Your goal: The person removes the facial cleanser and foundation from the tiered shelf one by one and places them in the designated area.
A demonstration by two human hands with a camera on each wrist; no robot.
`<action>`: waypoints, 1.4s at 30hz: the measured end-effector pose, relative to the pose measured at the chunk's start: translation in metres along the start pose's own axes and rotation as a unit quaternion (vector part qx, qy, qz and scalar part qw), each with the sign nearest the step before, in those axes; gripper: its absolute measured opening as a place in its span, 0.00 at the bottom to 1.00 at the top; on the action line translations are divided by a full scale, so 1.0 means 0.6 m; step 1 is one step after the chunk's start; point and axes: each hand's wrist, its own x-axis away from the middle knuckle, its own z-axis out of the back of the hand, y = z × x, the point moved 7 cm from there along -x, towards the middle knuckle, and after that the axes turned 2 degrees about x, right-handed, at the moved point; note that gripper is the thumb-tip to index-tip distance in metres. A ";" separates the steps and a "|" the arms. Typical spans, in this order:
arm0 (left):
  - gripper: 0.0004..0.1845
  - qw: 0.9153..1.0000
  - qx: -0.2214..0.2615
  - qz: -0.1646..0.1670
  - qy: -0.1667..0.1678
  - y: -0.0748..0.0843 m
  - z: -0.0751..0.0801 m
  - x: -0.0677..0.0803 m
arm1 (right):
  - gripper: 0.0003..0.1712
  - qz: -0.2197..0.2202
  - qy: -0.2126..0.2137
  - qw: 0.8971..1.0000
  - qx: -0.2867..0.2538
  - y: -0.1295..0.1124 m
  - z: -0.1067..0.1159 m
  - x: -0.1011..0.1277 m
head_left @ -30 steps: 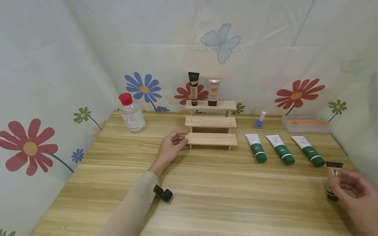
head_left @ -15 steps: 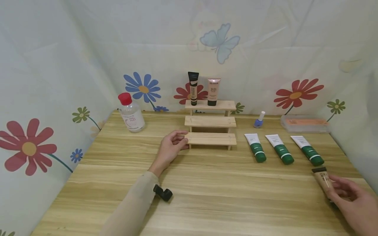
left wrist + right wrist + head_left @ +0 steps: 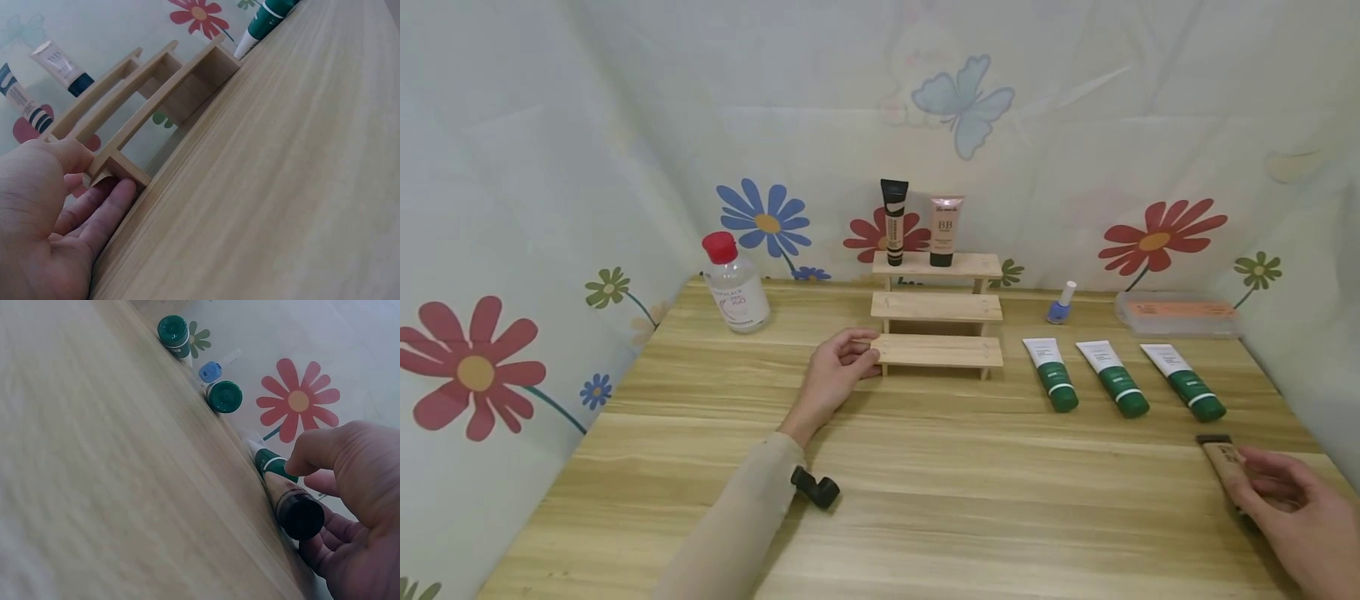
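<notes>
My left hand (image 3: 838, 371) grips the left end of the lowest step of a three-tier wooden display stand (image 3: 936, 353); in the left wrist view its thumb lies on top and fingers reach under the board. On the top step stand a slim black tube (image 3: 894, 223) and a pink BB cream tube (image 3: 944, 232), both upright on their caps. At the table's right side, my right hand (image 3: 1296, 508) holds a beige cosmetic tube (image 3: 1223, 467) between thumb and fingers, low over the table. Its black cap (image 3: 301, 515) points toward me in the right wrist view.
Three green-and-white tubes (image 3: 1112, 379) lie in a row right of the stand. Behind them are a blue nail polish bottle (image 3: 1060, 305) and a clear plastic case (image 3: 1178, 315). A red-capped bottle (image 3: 735, 287) stands at the back left.
My right hand has brought the beige tube slightly left and lowered it, tipping it from upright to slanted. The left hand keeps its place on the stand.
</notes>
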 end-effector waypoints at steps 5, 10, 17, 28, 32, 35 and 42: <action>0.15 1.000 0.000 0.003 0.001 -0.001 0.001 -0.001 | 0.33 -0.015 0.010 1.000 -0.006 0.005 0.002 -0.001; 0.15 1.000 -0.001 0.004 0.001 -0.002 0.001 -0.001 | 0.33 -0.062 0.022 0.998 -0.013 0.008 0.006 -0.002; 0.14 1.000 0.003 0.004 0.004 -0.001 0.002 -0.001 | 0.30 -0.078 0.093 0.988 -0.097 -0.024 0.027 -0.006; 0.15 1.000 0.002 0.001 0.003 0.003 0.003 0.000 | 0.38 0.035 0.083 0.982 -0.169 -0.167 0.033 -0.053; 0.16 1.000 -0.001 -0.001 0.002 0.002 0.001 0.000 | 0.38 0.086 0.074 0.975 -0.193 -0.226 0.020 -0.075; 0.15 1.000 -0.003 -0.002 -0.001 0.000 0.000 -0.001 | 0.37 0.110 0.057 0.967 -0.223 -0.266 0.004 -0.090; 0.15 1.000 -0.005 -0.001 -0.001 -0.002 0.002 -0.001 | 0.35 0.163 0.016 0.949 -0.268 -0.350 -0.044 -0.119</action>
